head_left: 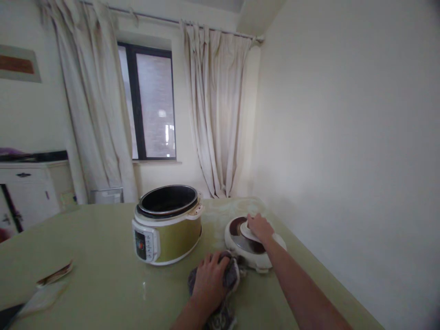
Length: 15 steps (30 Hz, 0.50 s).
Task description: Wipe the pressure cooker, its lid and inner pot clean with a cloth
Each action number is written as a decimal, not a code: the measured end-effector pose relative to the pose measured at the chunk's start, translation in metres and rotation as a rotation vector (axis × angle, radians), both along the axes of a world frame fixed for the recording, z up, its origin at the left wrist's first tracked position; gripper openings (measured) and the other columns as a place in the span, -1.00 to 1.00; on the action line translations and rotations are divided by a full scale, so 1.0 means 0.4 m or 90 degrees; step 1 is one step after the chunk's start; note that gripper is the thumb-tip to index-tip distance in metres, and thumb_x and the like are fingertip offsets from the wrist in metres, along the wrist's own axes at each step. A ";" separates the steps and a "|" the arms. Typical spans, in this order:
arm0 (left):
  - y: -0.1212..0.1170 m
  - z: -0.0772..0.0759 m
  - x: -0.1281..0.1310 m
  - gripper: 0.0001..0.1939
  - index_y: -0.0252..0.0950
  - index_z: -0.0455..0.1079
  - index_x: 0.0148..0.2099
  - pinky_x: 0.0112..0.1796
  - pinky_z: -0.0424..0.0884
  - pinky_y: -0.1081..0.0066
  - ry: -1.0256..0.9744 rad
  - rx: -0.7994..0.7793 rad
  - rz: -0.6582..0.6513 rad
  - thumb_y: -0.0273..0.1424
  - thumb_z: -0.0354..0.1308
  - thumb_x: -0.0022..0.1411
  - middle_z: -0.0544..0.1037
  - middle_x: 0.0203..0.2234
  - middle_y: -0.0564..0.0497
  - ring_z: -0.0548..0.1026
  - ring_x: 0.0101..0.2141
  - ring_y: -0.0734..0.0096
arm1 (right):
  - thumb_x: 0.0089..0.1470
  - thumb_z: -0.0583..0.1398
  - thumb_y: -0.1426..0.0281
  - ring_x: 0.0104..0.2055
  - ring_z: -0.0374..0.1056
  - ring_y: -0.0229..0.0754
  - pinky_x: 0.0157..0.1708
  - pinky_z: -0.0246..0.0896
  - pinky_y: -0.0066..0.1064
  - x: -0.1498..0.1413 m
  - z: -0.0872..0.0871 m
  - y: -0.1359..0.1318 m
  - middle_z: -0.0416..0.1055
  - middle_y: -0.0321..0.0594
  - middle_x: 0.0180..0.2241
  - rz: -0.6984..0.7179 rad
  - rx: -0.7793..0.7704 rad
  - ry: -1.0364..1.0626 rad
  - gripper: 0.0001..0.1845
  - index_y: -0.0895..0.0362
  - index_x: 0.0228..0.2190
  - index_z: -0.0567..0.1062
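Observation:
My left hand (210, 280) grips a bunched dark grey patterned cloth (232, 275) low over the table, close to the near edge of the lid. My right hand (260, 227) is closed around the handle of a white pressure cooker lid (240, 247) with a brown top, which rests on the table on the right. To the left of both hands stands the pressure cooker (178, 240), white and gold-green with a control panel at its front left. Its top is uncovered and a dark inner pot (168, 199) shows inside.
The pale green glossy table (106, 256) runs along the white wall (343, 137) on the right. At the left lie a clear plastic packet (46, 293) and a dark object (12, 315). Farther back are curtains (220, 105), a window (156, 105) and a white cabinet (29, 188).

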State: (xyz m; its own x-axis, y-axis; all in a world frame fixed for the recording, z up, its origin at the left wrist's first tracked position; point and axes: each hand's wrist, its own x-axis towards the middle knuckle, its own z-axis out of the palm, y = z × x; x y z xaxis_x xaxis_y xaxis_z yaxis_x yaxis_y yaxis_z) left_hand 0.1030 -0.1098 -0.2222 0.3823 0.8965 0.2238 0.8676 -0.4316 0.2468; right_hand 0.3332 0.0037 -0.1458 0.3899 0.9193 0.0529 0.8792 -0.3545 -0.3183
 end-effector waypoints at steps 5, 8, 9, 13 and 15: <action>-0.025 -0.016 -0.194 -0.39 -0.03 0.47 0.22 0.20 0.32 0.12 -0.040 -0.005 0.112 -0.49 0.21 0.10 0.49 0.20 -0.06 0.41 0.19 0.03 | 0.37 0.05 0.09 0.11 0.48 0.25 0.03 0.33 -0.03 -0.006 0.018 -0.071 0.52 0.28 0.02 0.021 0.053 -0.010 -0.44 0.25 0.16 0.40; -0.039 -0.012 -0.231 -0.41 -0.09 0.52 0.15 0.19 0.36 0.17 -0.217 -0.008 0.092 -0.51 0.23 0.04 0.54 0.14 -0.08 0.49 0.13 0.09 | 0.31 0.14 0.14 0.20 0.38 0.29 0.15 0.25 0.06 -0.087 -0.008 -0.142 0.47 0.25 0.09 0.145 0.255 0.036 -0.50 0.18 0.12 0.45; -0.040 -0.005 -0.227 -0.48 -0.13 0.53 0.12 0.18 0.39 0.16 -0.316 -0.002 0.082 -0.46 0.25 0.07 0.56 0.11 -0.10 0.52 0.09 0.10 | 0.30 0.14 0.10 0.23 0.35 0.25 0.21 0.21 0.04 -0.128 -0.027 -0.170 0.46 0.19 0.12 0.231 0.314 0.122 -0.51 0.14 0.09 0.48; -0.047 0.030 -0.171 -0.51 -0.24 0.49 0.17 0.18 0.44 0.10 -0.748 -0.049 0.078 -0.10 0.20 0.31 0.62 0.06 -0.18 0.55 0.11 0.07 | 0.05 0.32 -0.18 0.30 0.30 0.23 0.15 0.34 0.01 -0.310 -0.120 -0.334 0.38 -0.04 0.28 0.530 0.203 0.710 -0.12 -0.09 0.28 0.35; -0.063 0.046 -0.148 -0.41 -0.23 0.42 0.29 0.24 0.38 0.10 -0.805 -0.142 0.044 0.00 0.11 0.38 0.56 0.17 -0.20 0.48 0.22 0.09 | -0.11 0.45 -0.15 0.30 0.30 0.24 0.18 0.33 0.01 -0.370 -0.152 -0.458 0.42 -0.05 0.23 0.538 0.128 0.846 -0.02 -0.05 0.26 0.39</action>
State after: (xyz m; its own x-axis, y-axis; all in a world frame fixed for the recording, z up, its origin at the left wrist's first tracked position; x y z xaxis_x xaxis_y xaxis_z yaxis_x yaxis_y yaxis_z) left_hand 0.0438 -0.1352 -0.2039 -0.0324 0.9707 0.2383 -0.0028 -0.2385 0.9711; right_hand 0.1851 -0.1797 -0.2067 -0.3424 0.9065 0.2468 -0.1380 0.2113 -0.9676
